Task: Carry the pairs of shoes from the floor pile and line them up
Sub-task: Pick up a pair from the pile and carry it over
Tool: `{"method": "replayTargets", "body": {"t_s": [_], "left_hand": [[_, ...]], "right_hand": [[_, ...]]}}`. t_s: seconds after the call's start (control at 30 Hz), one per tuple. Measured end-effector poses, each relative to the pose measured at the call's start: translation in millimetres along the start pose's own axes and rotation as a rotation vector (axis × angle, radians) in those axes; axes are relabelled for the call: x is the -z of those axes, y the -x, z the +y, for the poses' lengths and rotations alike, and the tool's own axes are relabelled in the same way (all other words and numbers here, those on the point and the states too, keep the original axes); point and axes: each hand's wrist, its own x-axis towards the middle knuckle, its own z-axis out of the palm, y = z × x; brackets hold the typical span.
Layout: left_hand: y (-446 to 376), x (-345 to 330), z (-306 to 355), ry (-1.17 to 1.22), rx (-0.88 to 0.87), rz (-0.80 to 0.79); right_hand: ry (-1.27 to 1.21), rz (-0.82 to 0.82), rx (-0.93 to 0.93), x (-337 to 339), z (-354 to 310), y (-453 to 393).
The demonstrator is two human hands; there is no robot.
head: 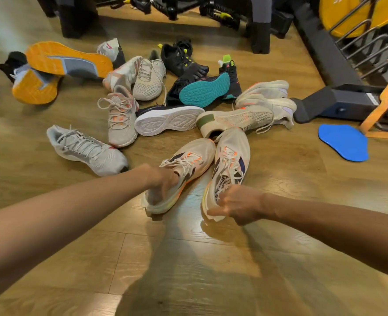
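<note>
Two cream mesh running shoes with orange laces and dark side stripes sit at the near edge of the floor pile. The left hand (163, 179) is curled round the heel collar of the left cream shoe (184, 172), fingers inside the opening; its heel looks tipped up off the floor, toe pointing away and to the right. The right hand (236, 206) grips the heel of the right cream shoe (230, 165), thumb along the sole edge; this shoe is rolled partly onto its side, toe away. The two toes nearly meet; the heels are apart.

Behind them, on the wooden plank floor (279, 258), the rest of the pile:
- a beige knit shoe with an olive heel patch (236, 120), on its side, just beyond the held pair's toes.
- a dark shoe showing a white sole (168, 120), beside it.
- a beige lace-up shoe with orange accents (121, 117), upright, left of the white sole.
- a white and grey mesh shoe (86, 149), apart on the left.
- a black shoe with a teal sole (205, 91), further back.
- two orange-soled shoes (67, 61), soles up, at far left.

A blue flat pad (344, 142) lies on the floor at right, near a black metal rack foot (339, 103).
</note>
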Motion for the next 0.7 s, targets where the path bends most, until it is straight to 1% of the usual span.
{"method": "replayTargets", "body": {"t_s": [0.1, 0.17, 0.23, 0.27, 0.3, 0.33, 0.37, 0.4, 0.47, 0.53, 0.57, 0.6, 0.7], "left_hand": [[6, 4, 7, 0.083, -0.043, 0.018], [5, 5, 14, 0.085, -0.06, 0.069], [6, 5, 26, 0.108, -0.079, 0.09], [6, 5, 33, 0.131, -0.104, 0.095], [7, 5, 41, 0.136, -0.144, 0.136], [10, 4, 48, 0.134, -0.18, 0.212], [14, 1, 54, 0.11, -0.204, 0.292], [18, -3, 58, 0.067, -0.217, 0.344], [22, -14, 57, -0.107, -0.234, 0.435], [21, -22, 46, -0.335, -0.256, 0.539], [20, -25, 39, -0.413, -0.262, 0.561], [17, -28, 34, -0.435, -0.263, 0.551], [8, -39, 29, -0.329, -0.228, 0.418]], "right_hand": [[-0.077, 0.076, -0.051, -1, 4, 0], [-0.239, 0.201, -0.169, -1, 4, 1], [-0.479, 0.357, -0.362, 1, -8, -6], [-0.628, 0.426, -0.508, 4, -18, -13], [-0.775, 0.452, -0.674, 6, -29, -21], [-0.868, 0.424, -0.824, 9, -38, -29], [-0.893, 0.345, -0.934, 12, -43, -35], [-0.873, 0.254, -0.993, 15, -43, -39], [-0.784, 0.103, -1.017, 24, -34, -42], [-0.74, -0.013, -0.981, 32, -21, -42], [-0.74, -0.067, -0.959, 36, -18, -43], [-0.748, -0.107, -0.93, 39, -16, -45], [-0.841, -0.151, -0.89, 41, -15, -54]]}}
